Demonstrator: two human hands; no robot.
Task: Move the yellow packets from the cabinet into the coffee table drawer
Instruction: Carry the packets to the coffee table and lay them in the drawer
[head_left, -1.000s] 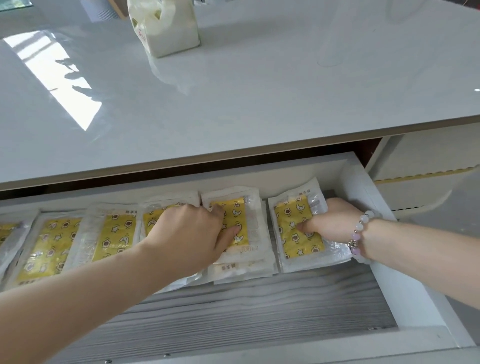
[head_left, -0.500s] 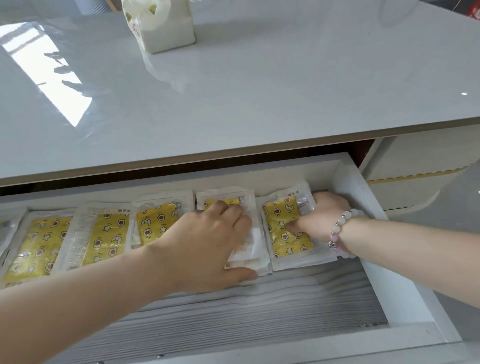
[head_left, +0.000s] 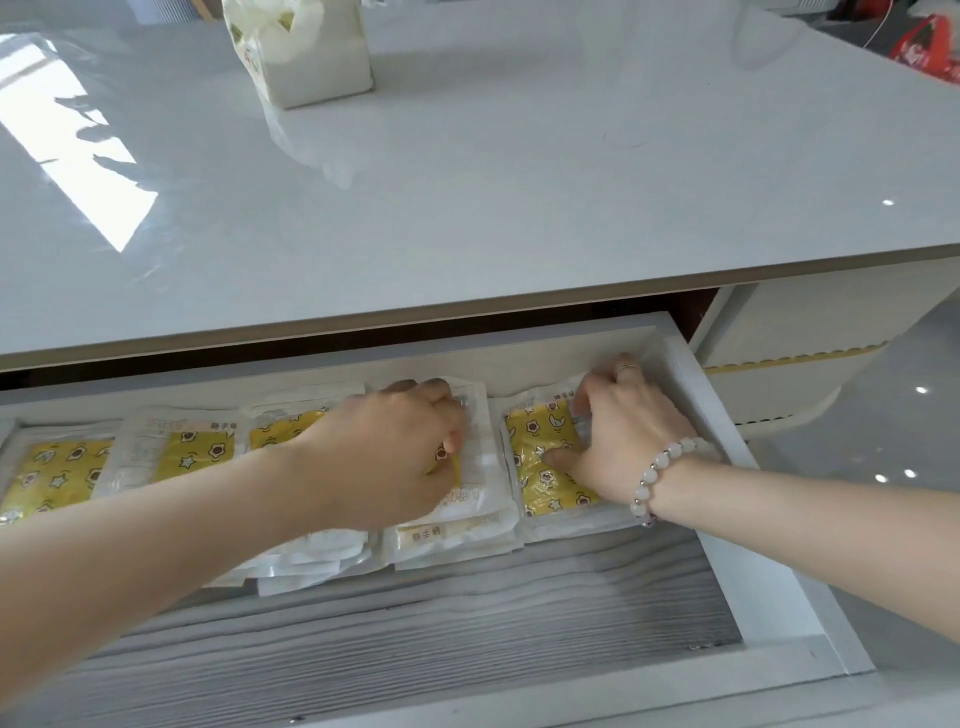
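Note:
The coffee table drawer (head_left: 769, 571) stands pulled out, with several yellow packets in clear wrap lined up along its back wall. My left hand (head_left: 395, 447) rests on a small stack of packets (head_left: 485, 467) in the middle, its bent fingertips pressing on the top one. My right hand (head_left: 623, 436), with a bead bracelet at the wrist, holds the rightmost yellow packet (head_left: 540, 467): thumb on its yellow face, fingers over its far right corner by the drawer wall. More packets (head_left: 197, 452) lie to the left. The cabinet is out of view.
The glossy white tabletop (head_left: 519, 182) overhangs the back of the drawer. A white box with a plastic bag in it (head_left: 311, 57) stands at the table's far side. A red bag (head_left: 930, 47) shows at top right. The drawer's grey wood-grain floor (head_left: 467, 623) lies bare in front.
Both hands have slid toward the drawer's back wall, pushing the middle stack and the rightmost packet back. My left thumb has left the stack's front edge.

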